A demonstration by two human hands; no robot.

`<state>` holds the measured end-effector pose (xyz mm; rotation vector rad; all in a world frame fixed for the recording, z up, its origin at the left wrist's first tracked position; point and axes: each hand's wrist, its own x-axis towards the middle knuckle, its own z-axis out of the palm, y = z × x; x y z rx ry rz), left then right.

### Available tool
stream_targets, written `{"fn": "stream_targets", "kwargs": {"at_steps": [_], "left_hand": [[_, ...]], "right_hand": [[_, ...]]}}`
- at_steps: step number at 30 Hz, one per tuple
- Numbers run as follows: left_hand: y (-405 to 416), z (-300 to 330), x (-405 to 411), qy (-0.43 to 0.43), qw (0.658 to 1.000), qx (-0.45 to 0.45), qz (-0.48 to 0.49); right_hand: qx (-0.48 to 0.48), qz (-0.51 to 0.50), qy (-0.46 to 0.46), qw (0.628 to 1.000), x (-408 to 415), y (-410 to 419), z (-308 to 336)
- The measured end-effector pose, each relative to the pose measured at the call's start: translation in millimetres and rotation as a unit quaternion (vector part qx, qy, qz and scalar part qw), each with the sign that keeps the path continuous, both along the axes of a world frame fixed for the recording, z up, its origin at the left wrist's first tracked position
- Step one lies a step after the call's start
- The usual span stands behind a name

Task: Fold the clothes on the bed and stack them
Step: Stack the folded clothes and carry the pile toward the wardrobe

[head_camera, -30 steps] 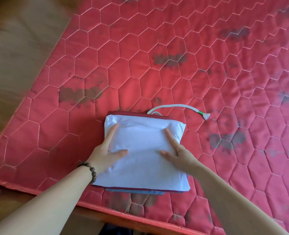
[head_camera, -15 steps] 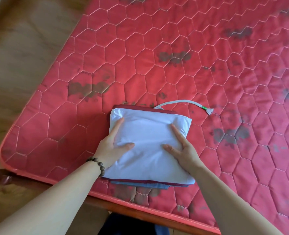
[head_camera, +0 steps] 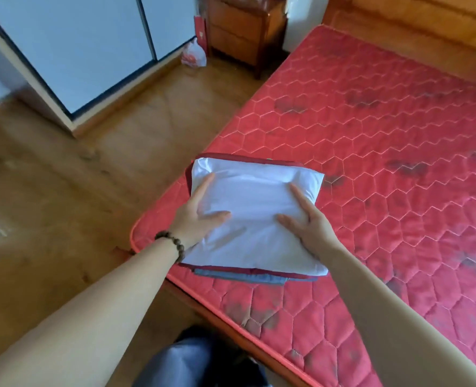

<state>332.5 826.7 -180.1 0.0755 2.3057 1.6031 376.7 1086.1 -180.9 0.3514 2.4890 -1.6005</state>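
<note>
A folded stack of clothes has a white garment (head_camera: 255, 196) on top, a dark red one (head_camera: 231, 158) under it and a blue layer (head_camera: 239, 277) showing at the near edge. It is at the near left corner of the red quilted mattress (head_camera: 384, 135), its left side reaching the mattress edge. My left hand (head_camera: 197, 215) holds the stack's left side and my right hand (head_camera: 310, 223) its right side. Each has thumb and forefinger on top, with the other fingers hidden past the edge. Whether the stack is lifted off the mattress is unclear.
A wooden floor (head_camera: 63, 191) lies to the left of the bed. Pale wardrobe doors (head_camera: 91, 46) stand at the far left, with a wooden nightstand (head_camera: 242, 29) and a plastic bag (head_camera: 193, 55) by the bed's head. My knee (head_camera: 186, 358) is below.
The stack has shifted left to the mattress edge with both hands still on it. The white drawstring behind it is out of sight. My view has swung up and left onto the floor and wardrobe.
</note>
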Motion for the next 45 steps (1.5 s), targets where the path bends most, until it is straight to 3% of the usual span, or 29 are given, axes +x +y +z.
{"fn": "stream_targets", "kwargs": {"at_steps": [8, 18, 24, 36, 45], "left_hand": [[-142.4, 93.4, -48.8, 0.019, 0.998, 0.008, 0.064], [-354.9, 141.4, -176.1, 0.028, 0.998, 0.019, 0.049], [-425.1, 147.2, -238.6, 0.017, 0.999, 0.023, 0.034], [-425.1, 138.0, -398.0, -0.003, 0.999, 0.021, -0.044], [-305.5, 124.1, -600.0, 0.029, 0.988, -0.004, -0.151]], "right_hand": [[-0.007, 0.068, 0.047, 0.997, -80.4, -134.8, 93.0], [-0.023, 0.04, 0.066, 0.997, -201.4, -356.6, 127.6], [-0.036, 0.026, 0.051, 0.998, -253.4, -424.3, 136.9], [-0.008, -0.038, 0.033, 0.999, -375.6, -427.3, 135.9], [-0.003, -0.163, 0.037, 0.986, -520.6, -333.2, 113.3]]}}
